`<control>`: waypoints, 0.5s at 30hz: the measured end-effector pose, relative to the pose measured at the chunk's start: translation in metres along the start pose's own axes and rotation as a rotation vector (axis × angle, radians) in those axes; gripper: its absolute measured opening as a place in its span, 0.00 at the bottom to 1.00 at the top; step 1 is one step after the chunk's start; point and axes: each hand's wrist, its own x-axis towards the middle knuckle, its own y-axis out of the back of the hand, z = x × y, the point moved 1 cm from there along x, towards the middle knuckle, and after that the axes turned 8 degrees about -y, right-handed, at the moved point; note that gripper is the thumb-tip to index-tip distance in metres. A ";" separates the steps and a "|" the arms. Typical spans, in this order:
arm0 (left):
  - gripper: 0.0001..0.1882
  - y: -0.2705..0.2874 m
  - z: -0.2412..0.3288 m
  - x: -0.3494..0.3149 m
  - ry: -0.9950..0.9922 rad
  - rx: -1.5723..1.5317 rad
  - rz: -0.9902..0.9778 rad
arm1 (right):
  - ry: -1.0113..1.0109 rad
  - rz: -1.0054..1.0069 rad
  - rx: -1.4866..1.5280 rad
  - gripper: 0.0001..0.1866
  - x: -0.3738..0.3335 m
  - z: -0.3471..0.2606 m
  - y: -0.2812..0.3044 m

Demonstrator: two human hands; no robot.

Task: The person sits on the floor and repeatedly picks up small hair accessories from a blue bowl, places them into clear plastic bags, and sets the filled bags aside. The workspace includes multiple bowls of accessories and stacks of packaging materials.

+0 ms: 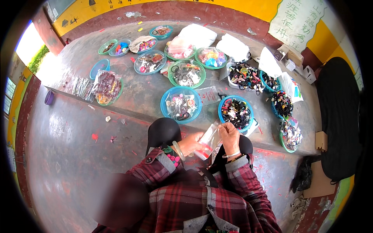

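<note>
A clear plastic bag [210, 140] with a red strip hangs in front of my knees. My left hand [191, 143], with a pale bangle at the wrist, is closed on the bag's lower side. My right hand [229, 136] is closed at the bag's upper edge, fingers pinched together; whether anything else is between them is hidden. Just beyond my right hand stands a blue basket [252, 115] heaped with dark hair ties [235, 110]. Left of it, another blue basket [162, 101] holds clear-bagged hair accessories [181, 107].
Farther back on the raised floor are a green basket [170, 76], several other filled baskets and white sacks [198, 35]. A white bin [230, 82] of hair ties stands to the right. A step edge [132, 113] runs before my knees. A long black object [338, 116] borders the right.
</note>
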 end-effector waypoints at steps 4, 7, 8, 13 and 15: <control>0.26 0.004 -0.007 0.002 0.002 0.015 0.001 | 0.066 0.050 0.011 0.05 0.009 0.017 0.004; 0.25 0.007 -0.009 0.001 0.038 0.026 -0.024 | 0.039 0.059 0.119 0.06 0.009 0.011 0.004; 0.25 0.009 -0.008 -0.002 0.037 0.028 -0.016 | 0.012 0.058 0.166 0.05 0.007 0.004 0.004; 0.23 0.006 0.036 -0.025 -0.055 0.018 0.118 | 0.010 0.192 0.505 0.07 0.006 -0.008 0.012; 0.20 0.011 0.067 -0.038 -0.199 -0.032 0.200 | -0.017 0.187 0.540 0.09 0.009 -0.007 0.013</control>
